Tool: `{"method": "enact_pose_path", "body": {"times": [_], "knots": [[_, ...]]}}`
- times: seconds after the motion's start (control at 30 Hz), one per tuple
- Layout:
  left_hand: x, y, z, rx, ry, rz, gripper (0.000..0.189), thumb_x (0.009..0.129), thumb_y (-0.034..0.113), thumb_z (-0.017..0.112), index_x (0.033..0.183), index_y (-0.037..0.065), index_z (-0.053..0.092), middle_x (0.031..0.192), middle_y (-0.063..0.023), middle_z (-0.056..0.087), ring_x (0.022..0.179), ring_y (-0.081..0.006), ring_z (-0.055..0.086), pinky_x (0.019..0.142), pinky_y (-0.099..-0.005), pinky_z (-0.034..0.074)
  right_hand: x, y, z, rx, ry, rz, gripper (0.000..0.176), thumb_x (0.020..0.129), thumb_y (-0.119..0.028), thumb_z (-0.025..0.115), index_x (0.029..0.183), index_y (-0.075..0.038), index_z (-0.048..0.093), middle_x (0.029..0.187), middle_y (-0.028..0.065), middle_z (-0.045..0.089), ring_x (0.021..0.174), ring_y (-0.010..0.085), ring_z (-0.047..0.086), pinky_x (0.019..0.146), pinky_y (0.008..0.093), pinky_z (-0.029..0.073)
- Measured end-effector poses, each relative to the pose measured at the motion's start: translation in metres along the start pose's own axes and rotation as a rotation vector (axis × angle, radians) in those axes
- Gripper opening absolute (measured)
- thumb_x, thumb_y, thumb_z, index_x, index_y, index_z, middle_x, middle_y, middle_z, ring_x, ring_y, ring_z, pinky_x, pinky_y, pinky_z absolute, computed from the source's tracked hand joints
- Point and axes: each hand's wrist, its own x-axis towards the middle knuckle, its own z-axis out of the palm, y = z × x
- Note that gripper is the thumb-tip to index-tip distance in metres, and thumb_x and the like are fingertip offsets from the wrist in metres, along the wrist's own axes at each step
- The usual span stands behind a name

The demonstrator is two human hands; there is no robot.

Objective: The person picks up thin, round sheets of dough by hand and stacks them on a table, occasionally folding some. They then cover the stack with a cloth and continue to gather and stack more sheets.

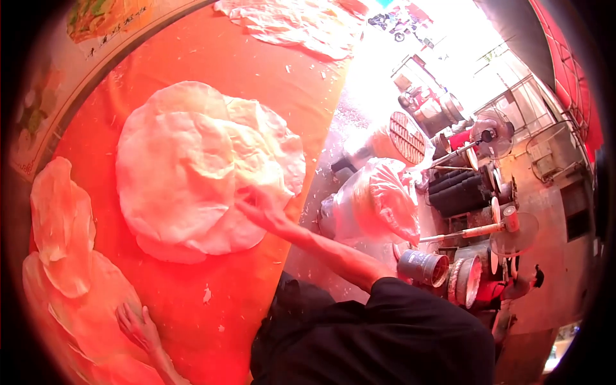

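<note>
A stack of large, thin, round flatbread sheets (176, 173) lies on the orange-red tabletop (212, 308). On its near right side, my right hand (256, 206) has its fingers closed at a wrinkled fold of the upper sheet; the fingertips are partly lost in glare. My left hand (136, 326) lies with fingers spread on a second pile of thin sheets (96, 289) at the lower left. Those sheets overlap loosely, and one long folded piece rests at their top.
More crumpled sheets (295, 22) lie at the table's far end. Right of the table are a plastic-wrapped bundle (375, 199), a metal bucket (423, 266), a standing fan (513, 231) and a parked motorbike (401, 25). A person in red (494, 292) is at the right. Small scraps dot the tabletop.
</note>
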Motion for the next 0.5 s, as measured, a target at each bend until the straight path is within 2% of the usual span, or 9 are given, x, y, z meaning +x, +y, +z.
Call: {"method": "enact_pose_path", "body": {"times": [0.1, 0.13, 0.2, 0.27, 0.3, 0.4, 0.47, 0.5], "knots": [[0.002, -0.017, -0.001, 0.018, -0.040, 0.028, 0.053, 0.086, 0.014, 0.062, 0.134, -0.005, 0.046, 0.137, -0.0237, 0.045, 0.127, -0.0424, 0.043, 0.107, -0.0485, 0.036, -0.030, -0.015, 0.009, 0.015, -0.172, 0.115, 0.035, 0.082, -0.015, 0.070, 0.114, -0.004, 0.061, 0.075, 0.0063, 0.067, 0.065, 0.0147, 0.062, 0.057, 0.0310, 0.049], [0.001, -0.020, -0.001, 0.031, -0.062, 0.021, 0.054, 0.086, 0.013, 0.062, 0.134, -0.005, 0.045, 0.138, -0.0242, 0.044, 0.128, -0.0424, 0.042, 0.107, -0.0484, 0.036, -0.036, -0.024, 0.010, 0.000, -0.206, 0.073, 0.033, 0.083, -0.014, 0.070, 0.113, -0.005, 0.059, 0.072, 0.0052, 0.064, 0.062, 0.0146, 0.060, 0.055, 0.0304, 0.047], [0.001, -0.016, -0.009, -0.009, -0.116, 0.016, 0.054, 0.085, 0.009, 0.058, 0.135, -0.006, 0.044, 0.139, -0.0260, 0.042, 0.129, -0.0428, 0.041, 0.109, -0.0484, 0.034, -0.047, -0.030, 0.020, 0.007, -0.276, 0.096, 0.032, 0.086, -0.014, 0.070, 0.115, -0.005, 0.059, 0.078, 0.0046, 0.065, 0.070, 0.0127, 0.063, 0.060, 0.0289, 0.049], [0.007, -0.001, -0.029, -0.097, -0.155, -0.035, 0.051, 0.086, 0.010, 0.057, 0.134, -0.006, 0.046, 0.140, -0.0264, 0.042, 0.129, -0.0433, 0.040, 0.109, -0.0483, 0.034, -0.061, -0.031, 0.041, -0.033, -0.274, 0.052, 0.034, 0.084, -0.016, 0.070, 0.114, -0.006, 0.058, 0.080, 0.0085, 0.063, 0.075, 0.0199, 0.061, 0.064, 0.0355, 0.049], [0.006, -0.004, -0.025, -0.092, -0.142, -0.046, 0.047, 0.086, 0.009, 0.056, 0.130, -0.006, 0.048, 0.139, -0.0266, 0.042, 0.128, -0.0437, 0.041, 0.108, -0.0481, 0.035, -0.068, -0.032, 0.053, -0.049, -0.273, 0.031, 0.035, 0.083, -0.017, 0.070, 0.114, -0.006, 0.058, 0.081, 0.0105, 0.062, 0.077, 0.0235, 0.060, 0.066, 0.0389, 0.048], [0.004, -0.007, -0.009, -0.074, -0.128, -0.062, 0.033, 0.087, 0.007, 0.055, 0.117, -0.007, 0.054, 0.135, -0.0270, 0.045, 0.124, -0.0439, 0.045, 0.103, -0.0472, 0.040, -0.078, -0.041, 0.085, 0.068, -0.466, -0.008, 0.030, 0.083, -0.009, 0.068, 0.111, -0.005, 0.060, 0.073, 0.0064, 0.063, 0.064, 0.0199, 0.060, 0.058, 0.0346, 0.048], [0.009, -0.005, -0.014, -0.036, -0.160, -0.049, 0.024, 0.087, 0.007, 0.054, 0.106, -0.007, 0.056, 0.130, -0.0270, 0.049, 0.120, -0.0430, 0.049, 0.099, -0.0462, 0.043, -0.081, -0.052, 0.086, 0.124, -0.467, -0.110, 0.029, 0.079, -0.006, 0.065, 0.107, -0.003, 0.061, 0.074, 0.0106, 0.062, 0.064, 0.0221, 0.061, 0.057, 0.0348, 0.048], [0.008, -0.009, -0.013, -0.111, -0.144, -0.125, 0.021, 0.088, 0.007, 0.052, 0.104, -0.007, 0.055, 0.126, -0.0267, 0.051, 0.117, -0.0429, 0.050, 0.096, -0.0450, 0.044, -0.082, -0.060, 0.086, 0.154, -0.466, -0.162, 0.028, 0.077, -0.004, 0.064, 0.105, -0.002, 0.061, 0.074, 0.0127, 0.062, 0.063, 0.0232, 0.061, 0.057, 0.0349, 0.047]]}}
